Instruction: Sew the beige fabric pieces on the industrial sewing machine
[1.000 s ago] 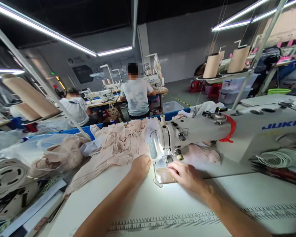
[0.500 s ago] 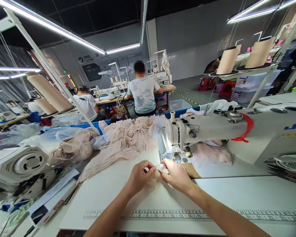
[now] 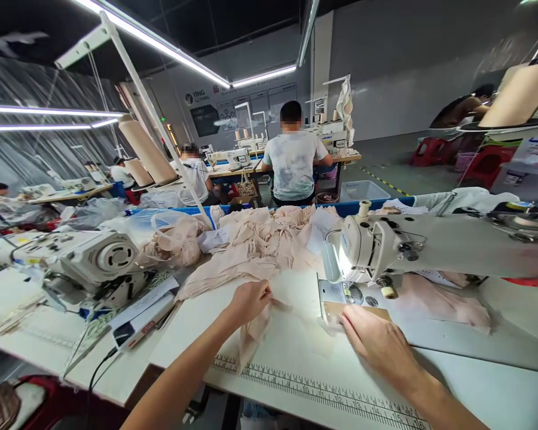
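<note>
My left hand (image 3: 250,303) is closed around a thin pale pink piece of fabric (image 3: 254,333), which hangs from the fingers onto the white tabletop. My right hand (image 3: 379,337) lies just in front of the sewing machine (image 3: 363,245), near its metal needle plate (image 3: 332,291). Its fingertips pinch a small whitish piece of fabric (image 3: 329,324), blurred and partly hidden under them. The two hands are apart. Beneath the machine arm, to the right of the needle, lies more pink fabric (image 3: 443,301).
A heap of pale pink fabric pieces (image 3: 269,239) covers the back of the table. To the left are another sewing machine (image 3: 94,257) and a white box (image 3: 146,319). A printed ruler (image 3: 305,389) runs along the front edge. Further off, a person (image 3: 295,158) sits facing away.
My hands, together before, have separated: the left with the pink fabric to the left, the right beside the needle plate. The view has swung, shifting the surroundings.
</note>
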Tool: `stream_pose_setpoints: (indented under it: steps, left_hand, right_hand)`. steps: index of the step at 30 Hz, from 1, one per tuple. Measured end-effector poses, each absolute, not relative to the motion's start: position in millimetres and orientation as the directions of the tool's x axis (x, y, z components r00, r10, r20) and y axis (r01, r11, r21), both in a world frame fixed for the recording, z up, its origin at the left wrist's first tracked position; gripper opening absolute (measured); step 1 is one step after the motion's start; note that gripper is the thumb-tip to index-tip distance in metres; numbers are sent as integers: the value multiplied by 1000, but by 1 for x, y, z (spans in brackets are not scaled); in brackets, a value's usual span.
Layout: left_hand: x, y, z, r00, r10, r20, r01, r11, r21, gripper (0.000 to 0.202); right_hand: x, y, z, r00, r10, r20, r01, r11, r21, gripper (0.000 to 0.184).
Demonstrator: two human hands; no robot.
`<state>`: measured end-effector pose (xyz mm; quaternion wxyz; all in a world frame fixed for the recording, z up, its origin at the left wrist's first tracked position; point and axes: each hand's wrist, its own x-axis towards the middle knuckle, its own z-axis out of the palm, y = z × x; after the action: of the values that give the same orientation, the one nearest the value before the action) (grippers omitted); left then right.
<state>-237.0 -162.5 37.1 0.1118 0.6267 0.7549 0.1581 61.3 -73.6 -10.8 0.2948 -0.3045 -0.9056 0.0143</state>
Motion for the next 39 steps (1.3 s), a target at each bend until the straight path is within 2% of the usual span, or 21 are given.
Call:
stream_pose_setpoints:
  steps: [3,5,7,11,16,19,21,23,24,26,28,31,35,39]
  left_hand:
    - [-255,-161,40,-198,966,164,963,160,217,7]
    - [-273,-153,44,-233,923,307,970,199,138,12]
    - [-294,-142,45,-307,876,373,952,285,115,17]
    - [-329,-123,35,-430,837,339,903,394,171,29]
    - [-349,-125,27,-376,857,353,923,312,225,49]
    - [-352,-131,27,-312,869,384,913,162,375,45]
    - [-352,-132,27,-327,846,422,873,98,478,30]
    - [-352,-131,29,-380,810,447,846,110,522,8]
    - [-352,-130,30,-409,792,453,837,128,532,6]
    - [-355,-130,35,-464,758,458,811,156,563,27]
    - [-360,-133,40,-508,739,442,781,179,599,38]
    - [-366,-138,44,-527,753,394,758,208,618,36]
    - [-363,-143,40,-556,739,381,770,287,570,8]
    - [-354,-151,43,-528,698,484,848,402,346,9]
  right_hand:
    - [60,-69,-17,-600,450,661,581,813,-26,32]
    - [61,-67,-19,-582,430,690,592,806,-4,30]
    - [64,-64,-21,-567,454,687,588,807,-48,28]
    - [67,-62,-26,-546,534,646,553,809,-201,24]
    - [68,-59,-28,-535,632,561,518,769,-373,25]
    - [69,-57,-25,-557,649,518,510,760,-403,21]
    - [69,-57,-23,-564,654,504,510,756,-410,19]
    - [69,-57,-22,-554,669,495,518,743,-424,21]
    - [69,-58,-21,-547,680,489,522,733,-435,22]
    - [69,-61,-18,-539,700,469,526,714,-461,24]
    - [69,-63,-15,-541,711,450,526,703,-478,24]
    - [70,-65,-11,-551,711,437,535,703,-468,22]
    - [70,-65,-13,-535,707,463,538,708,-459,23]
    - [70,-64,-17,-529,702,477,523,712,-469,23]
